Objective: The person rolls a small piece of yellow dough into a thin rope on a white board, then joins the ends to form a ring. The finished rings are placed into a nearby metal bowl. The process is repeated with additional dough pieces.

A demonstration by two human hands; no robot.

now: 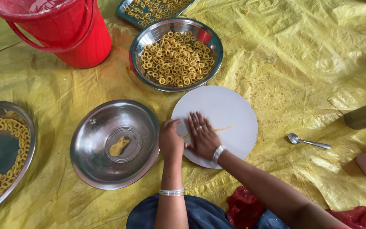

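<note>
We saw no packages, labels, signs or screens anywhere in this view.

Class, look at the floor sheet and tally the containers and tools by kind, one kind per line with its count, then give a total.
Steel bowls and plates: 3 (one with dough rings, one with a dough lump, a plate at left)
Red bucket: 1
Round white board: 1
Spoon: 1
Tray of rings: 1
Total: 7
</note>
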